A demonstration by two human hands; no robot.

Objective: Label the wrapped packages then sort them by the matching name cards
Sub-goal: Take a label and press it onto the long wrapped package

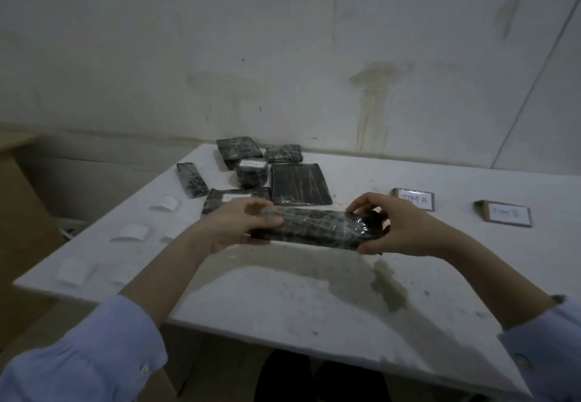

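I have the left hand (pixel 239 222) and right hand (pixel 396 228) each clamped on one end of the long wrapped package (pixel 317 227) at mid-bench (pixel 283 301). Whether it touches the top, I cannot tell. Other packages (pixel 300 188) crowd the far left corner, blank labels (pixel 130 232) line the left edge, and two name cards (pixel 414 199) stand towards the right edge. Bare top runs to the near edge.

Before you stood a scuffed white table (pixel 283 301); behind its far edge rose a pale wall (pixel 220 40) with a brown stain (pixel 374 100).

White table (pixel 283 301), stained and speckled. Far middle: cluster of dark wrapped packages (pixel 300 188), two with white labels stuck on. Along left edge: curled white paper slips (pixel 132 232). Right side: two name cards (pixel 414 199), apart.
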